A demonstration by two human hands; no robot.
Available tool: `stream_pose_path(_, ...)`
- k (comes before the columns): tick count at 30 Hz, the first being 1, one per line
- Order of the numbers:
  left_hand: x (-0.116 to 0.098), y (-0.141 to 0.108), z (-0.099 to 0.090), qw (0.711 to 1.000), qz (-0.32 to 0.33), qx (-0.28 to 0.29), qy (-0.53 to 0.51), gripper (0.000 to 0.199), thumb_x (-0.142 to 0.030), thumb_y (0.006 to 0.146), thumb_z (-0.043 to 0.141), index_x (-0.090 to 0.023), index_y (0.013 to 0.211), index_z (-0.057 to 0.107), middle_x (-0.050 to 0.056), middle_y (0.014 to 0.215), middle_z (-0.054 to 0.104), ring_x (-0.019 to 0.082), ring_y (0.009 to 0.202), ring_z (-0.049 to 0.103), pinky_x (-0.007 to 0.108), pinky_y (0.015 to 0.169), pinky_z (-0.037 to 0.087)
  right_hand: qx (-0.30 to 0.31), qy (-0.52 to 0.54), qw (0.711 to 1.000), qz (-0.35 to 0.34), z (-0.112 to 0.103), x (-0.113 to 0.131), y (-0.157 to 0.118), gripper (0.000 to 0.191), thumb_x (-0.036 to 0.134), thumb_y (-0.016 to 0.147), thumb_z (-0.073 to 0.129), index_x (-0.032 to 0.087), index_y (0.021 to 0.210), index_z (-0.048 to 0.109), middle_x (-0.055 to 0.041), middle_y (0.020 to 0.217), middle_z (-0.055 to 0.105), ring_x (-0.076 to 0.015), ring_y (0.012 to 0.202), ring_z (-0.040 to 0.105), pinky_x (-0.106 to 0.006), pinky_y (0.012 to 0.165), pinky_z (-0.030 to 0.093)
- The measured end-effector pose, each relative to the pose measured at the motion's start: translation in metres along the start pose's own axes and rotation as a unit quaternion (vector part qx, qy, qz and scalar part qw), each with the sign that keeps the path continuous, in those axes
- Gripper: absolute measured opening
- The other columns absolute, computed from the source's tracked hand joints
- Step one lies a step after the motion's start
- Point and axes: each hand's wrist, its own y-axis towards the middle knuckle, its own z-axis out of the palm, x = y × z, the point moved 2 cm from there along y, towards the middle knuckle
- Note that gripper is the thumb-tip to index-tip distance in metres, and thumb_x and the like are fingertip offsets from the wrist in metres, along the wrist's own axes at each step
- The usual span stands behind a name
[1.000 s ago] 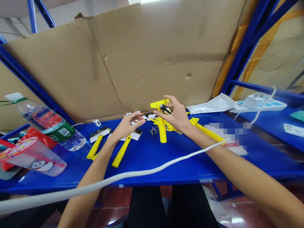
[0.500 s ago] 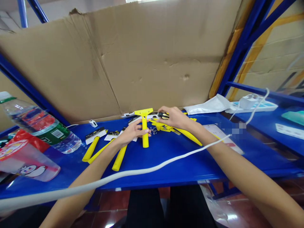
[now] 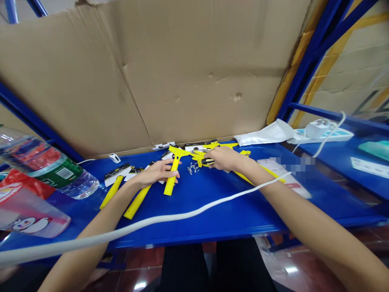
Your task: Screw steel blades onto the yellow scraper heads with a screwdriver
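Observation:
My left hand (image 3: 159, 172) is closed around the yellow handle of a T-shaped scraper (image 3: 172, 178), its wide head up and leaning right. In my right hand (image 3: 223, 157) is a screwdriver (image 3: 208, 161) with a black and yellow grip; its thin shaft points left, towards the scraper's head. Whether the tip touches the scraper I cannot tell. Between the hands lies a loose pile of small screws (image 3: 193, 168). Other yellow scrapers (image 3: 112, 192) with black and white cards lie left of and beneath my left forearm. Small yellow parts (image 3: 199, 161) sit beside the right hand, partly hidden.
A white cable (image 3: 194, 211) hangs across the front of the blue table (image 3: 219, 227). At left are a water bottle (image 3: 60, 166) and a plastic cup (image 3: 39, 215). A phone (image 3: 299, 187), a white pouch (image 3: 264, 134) and a power strip (image 3: 337, 137) lie at right. Cardboard (image 3: 188, 81) stands behind.
My left hand has moved left with the scraper, which now tilts instead of standing straight. The screwdriver has come lower, and the screw pile shows more openly.

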Motion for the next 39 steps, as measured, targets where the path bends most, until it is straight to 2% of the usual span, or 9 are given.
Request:
stream_pose_path(5,-0.009,-0.005,0.002,0.997,0.024,-0.049,-0.052,0.068,-0.031,0.085,0.09,-0.019,0.144,0.057,0.015,0.12,0.076,0.026,0.096,0.079,0.038,0.084,0.064,-0.064,-0.007,0.998,-0.006,-0.015,0.005,-0.004,0.034,0.003,0.085,0.064,0.021,0.111,0.077,-0.0135,0.115,0.082,-0.0307,0.1,0.076,-0.034,0.07,0.042)
stream_pose_path(9,-0.02,-0.001,0.027,0.988,0.074,-0.074,-0.115,0.066,-0.022,0.085,0.088,-0.02,0.144,0.059,0.014,0.121,0.076,0.027,0.102,0.078,0.049,0.097,0.063,-0.19,0.031,0.981,0.023,-0.027,0.001,-0.007,0.034,0.01,0.09,0.06,0.021,0.119,0.074,-0.0107,0.118,0.082,-0.0298,0.101,0.076,-0.034,0.07,0.041)
stream_pose_path(14,-0.024,0.006,0.075,0.974,0.087,-0.088,-0.191,0.063,-0.019,0.084,0.088,-0.02,0.14,0.059,0.012,0.114,0.076,0.025,0.099,0.077,0.05,0.095,0.064,-0.367,0.196,0.906,0.075,-0.035,-0.007,-0.009,0.02,0.019,0.093,0.063,0.022,0.108,0.075,-0.0075,0.103,0.083,-0.0256,0.092,0.076,-0.032,0.075,0.046)
stream_pose_path(18,-0.017,0.015,0.097,0.964,0.114,-0.104,-0.218,0.073,-0.02,0.079,0.09,-0.024,0.139,0.05,0.004,0.099,0.074,0.017,0.075,0.071,0.039,0.076,0.066,-0.447,0.329,0.829,0.074,-0.045,-0.011,-0.012,0.018,0.036,0.094,0.068,0.02,0.1,0.075,-0.0058,0.094,0.081,-0.0227,0.083,0.072,-0.033,0.078,0.05)
stream_pose_path(24,-0.003,0.028,0.095,0.971,0.09,-0.091,-0.2,0.045,-0.052,0.089,0.083,-0.024,0.105,0.052,-0.002,0.085,0.063,0.013,0.058,0.061,0.026,0.044,0.057,-0.411,0.434,0.8,0.053,-0.052,-0.012,-0.011,0.022,0.041,0.09,0.074,0.019,0.094,0.076,-0.0049,0.091,0.08,-0.0212,0.081,0.069,-0.035,0.079,0.052)
stream_pose_path(28,0.001,0.028,0.089,0.976,0.07,-0.063,-0.197,0.04,-0.046,0.087,0.086,-0.015,0.106,0.067,0.01,0.103,0.068,0.021,0.082,0.072,0.025,0.045,0.059,-0.315,0.48,0.819,0.024,-0.044,-0.003,-0.008,0.026,0.045,0.086,0.081,0.02,0.093,0.076,-0.0039,0.085,0.079,-0.0204,0.072,0.07,-0.034,0.067,0.054)
stream_pose_path(31,0.004,0.025,0.084,0.965,0.055,0.003,-0.258,0.035,-0.042,0.092,0.08,-0.01,0.104,0.072,0.008,0.091,0.063,0.018,0.076,0.065,0.022,0.045,0.054,-0.255,0.531,0.808,0.024,-0.039,0.008,-0.008,0.033,0.051,0.083,0.085,0.021,0.094,0.076,-0.0032,0.08,0.078,-0.019,0.059,0.071,-0.03,0.05,0.048)
stream_pose_path(35,0.008,0.02,0.079,0.934,0.006,0.112,-0.339,0.026,-0.037,0.101,0.066,-0.012,0.093,0.069,0.0,0.067,0.048,0.013,0.057,0.049,0.02,0.043,0.045,-0.222,0.592,0.774,0.033,-0.036,0.021,-0.008,0.037,0.055,0.084,0.086,0.021,0.097,0.077,-0.0027,0.069,0.075,-0.0149,0.049,0.063,-0.025,0.038,0.033)
stream_pose_path(39,0.011,0.016,0.079,0.919,-0.006,0.177,-0.352,0.028,-0.032,0.106,0.051,-0.016,0.088,0.065,-0.004,0.052,0.038,0.013,0.042,0.038,0.021,0.039,0.042,-0.207,0.665,0.716,0.038,-0.032,0.025,-0.006,0.042,0.054,0.079,0.091,0.02,0.096,0.074,-0.0064,0.079,0.076,-0.021,0.073,0.076,-0.022,0.037,0.031)
